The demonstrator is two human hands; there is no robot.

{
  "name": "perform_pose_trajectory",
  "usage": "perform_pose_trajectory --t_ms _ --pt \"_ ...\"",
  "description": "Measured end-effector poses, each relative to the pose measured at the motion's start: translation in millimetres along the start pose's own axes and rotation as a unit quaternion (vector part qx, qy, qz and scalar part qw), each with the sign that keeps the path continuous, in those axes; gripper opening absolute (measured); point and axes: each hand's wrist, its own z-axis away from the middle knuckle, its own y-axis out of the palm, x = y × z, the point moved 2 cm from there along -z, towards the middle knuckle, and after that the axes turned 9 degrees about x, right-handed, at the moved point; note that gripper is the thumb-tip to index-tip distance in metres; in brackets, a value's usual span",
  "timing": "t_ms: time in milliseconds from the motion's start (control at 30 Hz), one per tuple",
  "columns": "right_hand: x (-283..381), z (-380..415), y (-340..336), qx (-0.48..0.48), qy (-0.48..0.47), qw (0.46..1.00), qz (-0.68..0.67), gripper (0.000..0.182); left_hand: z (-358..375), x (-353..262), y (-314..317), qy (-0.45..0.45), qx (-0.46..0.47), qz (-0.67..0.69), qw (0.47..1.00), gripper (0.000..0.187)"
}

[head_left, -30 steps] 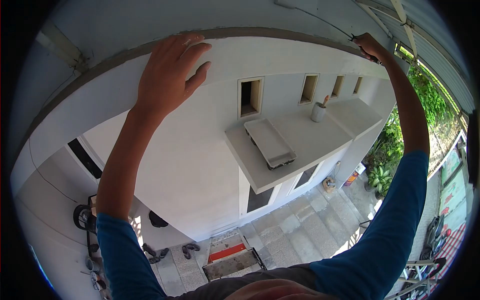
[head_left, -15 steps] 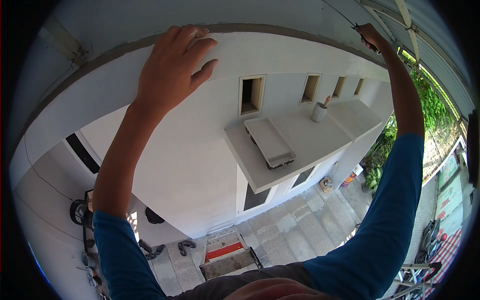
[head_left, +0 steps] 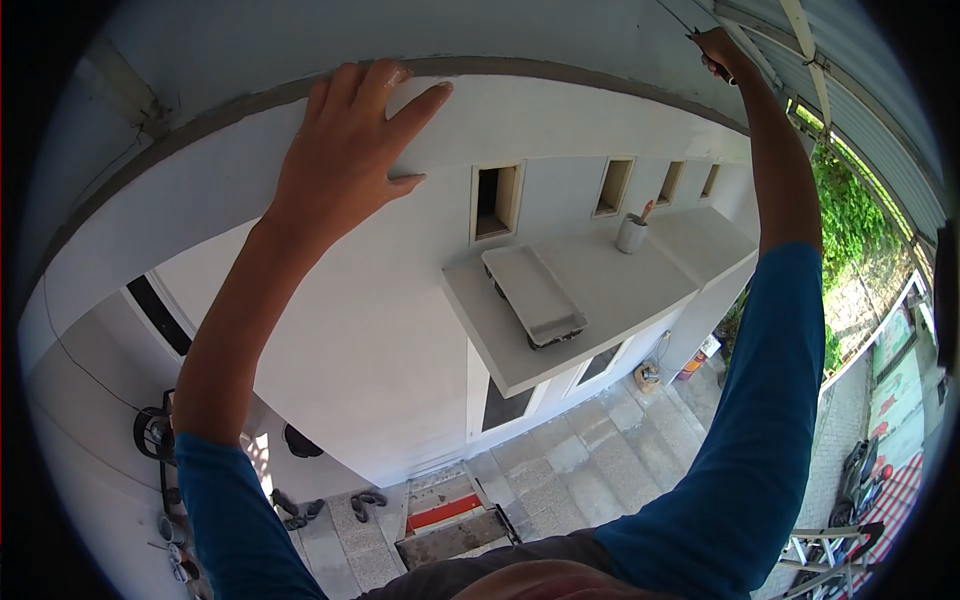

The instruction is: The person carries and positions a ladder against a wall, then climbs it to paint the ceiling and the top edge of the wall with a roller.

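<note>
One tool (head_left: 722, 72) gripped in right hand (head_left: 718, 50) fingers.

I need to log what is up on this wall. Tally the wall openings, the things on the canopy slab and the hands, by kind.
Small rectangular wall openings: 4
Paint tray on the canopy slab: 1
Pot with a brush on the slab: 1
Hands: 2, left hand flat on the wall top, right hand gripping a dark-handled tool
Total: 8
</note>
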Motion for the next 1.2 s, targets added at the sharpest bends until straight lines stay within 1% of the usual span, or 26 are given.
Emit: perform_pose_trajectory --t_ms 67,100,167,233,267,333,367,433,467,533,567,633,700,833,900,967,1000,1067,1200 --pt "1.1 -2.1 3.3 -0.007 0.0 1.0 0.01 0.041 0.1 0.4 1.6 0.009 -0.028 -0.011 0.999 0.079" --pt "-5.3 5.9 2.7 -0.007 0.002 1.0 0.012 0.041 0.0 0.4 1.9 0.01 -0.028 -0.009 1.0 0.079" --pt "-24.5 26.0 -1.5 0.006 0.056 0.998 -0.017 0.037 0.9 0.8 1.0 0.008 -0.033 -0.013 0.999 0.078" --pt "-55.2 49.4 -5.1 0.068 0.019 0.997 0.011 0.032 2.3 0.7 1.9 0.001 -0.018 -0.01 1.0 0.079" --pt "-71.3 57.1 -11.1 0.067 0.021 0.997 0.012 0.032 1.5 0.7 2.5 -0.006 -0.006 -0.011 1.0 0.081" --pt "-98.3 70.0 -12.3 0.194 -0.042 0.979 0.052 0.03 0.9 0.8 2.2 -0.005 -0.008 -0.005 1.0 0.081" --pt "-99.0 79.5 -10.6 0.194 -0.039 0.979 0.052 0.03 0.8 0.3 2.4 -0.006 -0.008 0.0 1.0 0.08" --pt "-93.4 93.2 -6.3 0.141 -0.004 0.985 0.1 0.029 -0.2 -0.2 2.5 -0.005 -0.009 0.003 1.0 0.08" --pt "-97.8 87.5 -7.5 0.143 -0.003 0.985 0.099 0.029 0.1 -0.5 2.0 -0.005 -0.01 0.005 1.0 0.079" --pt "-104.9 61.3 -12.5 0.154 -0.045 0.986 0.048 0.032 1.1 -0.2 2.8 0.001 -0.012 0.003 1.0 0.08" --pt "-96.0 53.5 -13.3 0.152 -0.047 0.986 0.046 0.032 0.8 0.7 2.2 0.004 -0.017 0.003 1.0 0.08" --pt "-63.9 40.7 -15.2 0.053 0.017 0.998 0.038 0.037 1.7 1.3 1.1 0.002 -0.018 0.001 1.0 0.08" --pt "-33.0 23.1 -5.5 -0.005 0.021 0.999 0.032 0.042 0.6 1.0 2.1 0.003 -0.018 0.004 1.0 0.081" --pt "-39.3 6.3 9.6 -0.009 0.019 1.0 0.003 0.043 1.2 -0.3 2.3 0.003 -0.023 -0.002 1.0 0.081" --pt "-71.3 17.4 12.4 0.024 0.045 0.999 -0.003 0.04 1.3 0.7 1.5 0.003 -0.017 -0.01 1.0 0.081" --pt "-108.9 29.3 6.9 0.086 0.026 0.996 -0.016 0.036 0.3 0.2 1.2 0.005 -0.025 0.001 1.0 0.081" --pt "-109.6 46.6 5.7 0.086 0.027 0.996 -0.017 0.036 0.2 -0.3 1.5 0.006 -0.024 0.001 1.0 0.081" --pt "-117.0 71.9 -4.2 0.118 0.039 0.989 0.08 0.033 -0.6 -1.3 2.0 -0.001 -0.026 -0.009 1.0 0.08" --pt "-131.9 61.7 -9.9 0.136 0.024 0.986 0.098 0.032 -0.5 -2.1 2.3 -0.003 -0.031 -0.01 0.999 0.08"
